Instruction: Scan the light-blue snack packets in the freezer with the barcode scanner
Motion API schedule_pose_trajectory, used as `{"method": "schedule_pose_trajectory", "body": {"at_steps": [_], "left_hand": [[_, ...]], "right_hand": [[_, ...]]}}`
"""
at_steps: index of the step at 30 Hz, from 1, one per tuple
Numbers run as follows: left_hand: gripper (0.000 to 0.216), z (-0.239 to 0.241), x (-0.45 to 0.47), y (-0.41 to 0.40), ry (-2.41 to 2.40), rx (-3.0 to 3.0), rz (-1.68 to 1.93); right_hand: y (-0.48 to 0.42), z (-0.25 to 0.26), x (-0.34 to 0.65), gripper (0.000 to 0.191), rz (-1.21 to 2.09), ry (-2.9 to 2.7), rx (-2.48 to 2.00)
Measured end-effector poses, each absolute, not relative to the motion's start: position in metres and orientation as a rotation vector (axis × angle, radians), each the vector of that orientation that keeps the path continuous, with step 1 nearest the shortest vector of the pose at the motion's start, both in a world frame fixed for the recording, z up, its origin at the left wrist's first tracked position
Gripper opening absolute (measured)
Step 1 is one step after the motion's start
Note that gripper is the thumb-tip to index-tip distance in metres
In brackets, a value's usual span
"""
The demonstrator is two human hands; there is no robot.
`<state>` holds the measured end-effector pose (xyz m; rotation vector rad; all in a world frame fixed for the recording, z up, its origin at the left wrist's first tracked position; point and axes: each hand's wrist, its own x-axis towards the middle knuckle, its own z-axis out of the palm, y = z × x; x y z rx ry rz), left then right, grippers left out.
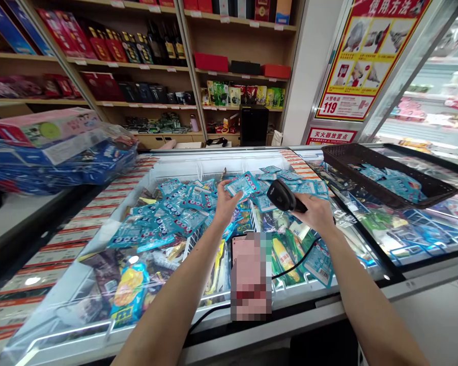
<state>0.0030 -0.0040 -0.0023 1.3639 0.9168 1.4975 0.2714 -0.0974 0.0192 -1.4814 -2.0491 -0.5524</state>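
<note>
My left hand (227, 199) pinches a blue-and-white packet (245, 186) by its near edge, above the glass top of a chest freezer. In my right hand (316, 209) is a black barcode scanner (283, 195), its head turned left toward the packet; a small gap lies between them. A heap of similar blue packets (168, 216) covers the glass to the left. More packets lie behind and beside the scanner, and a single packet (319, 263) rests near my right forearm. A phone-like device (250, 277), partly blurred out, lies between my forearms.
A dark basket (389, 195) holding several blue packets stands at the right. Plastic-wrapped boxes (57, 147) are stacked at the left. A black cable (295, 265) runs across the glass. Shelves (236, 73) with boxes and bottles stand behind the freezer.
</note>
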Motion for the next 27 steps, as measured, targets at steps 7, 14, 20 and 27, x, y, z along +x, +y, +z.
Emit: {"method": "schedule_pose_trajectory", "body": {"at_steps": [7, 14, 20, 27], "left_hand": [[0.024, -0.001, -0.004, 0.001, 1.019, 1.346, 1.720], [0.023, 0.004, -0.009, -0.006, 1.242, 1.504, 1.753], [0.028, 0.006, -0.007, -0.021, 1.463, 2.018, 1.554], [0.039, 0.004, -0.017, -0.019, 1.779, 2.372, 1.249]], "right_hand": [[-0.097, 0.017, 0.271, 0.039, -0.561, -2.081, -1.504], [-0.096, 0.016, 0.273, 0.038, -0.566, -2.067, -1.484], [-0.097, 0.018, 0.273, 0.039, -0.575, -2.066, -1.498], [-0.100, 0.020, 0.271, 0.037, -0.570, -2.066, -1.494]]}}
